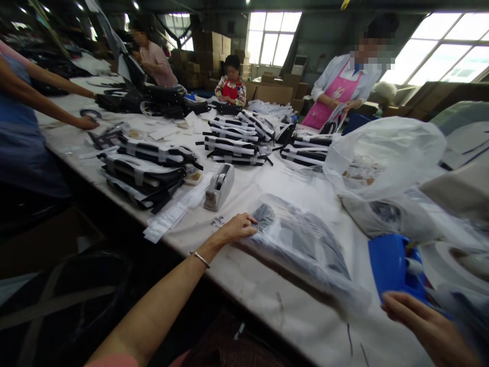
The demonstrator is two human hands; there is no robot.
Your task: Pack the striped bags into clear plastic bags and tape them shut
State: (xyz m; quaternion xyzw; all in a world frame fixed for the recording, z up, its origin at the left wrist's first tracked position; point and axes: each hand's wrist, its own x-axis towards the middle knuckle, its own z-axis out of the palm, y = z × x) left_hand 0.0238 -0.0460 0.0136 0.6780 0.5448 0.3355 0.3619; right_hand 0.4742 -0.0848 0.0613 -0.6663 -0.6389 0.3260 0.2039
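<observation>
A clear plastic bag [305, 234] with grey and black folded fabric goods inside lies on the table. My left hand [241, 228] is at its left end, with bent fingers closed on the plastic; a bracelet circles the wrist. At the lower right, my right hand [420, 318] is blurred, thumb and fingers pinched together beside a blue tape dispenser [389, 267]. Whatever is between those fingertips cannot be made out. A grey tape dispenser [219, 187] stands beyond my left hand, near flat clear plastic sleeves [171, 216].
Stacks of black-and-white folded goods [143, 171] cover the left and middle of the table [263, 300]. A large translucent plastic bag [385, 153] bulges at the right. Several co-workers stand or sit around the far side; one person's arms [57, 92] reach in from the left.
</observation>
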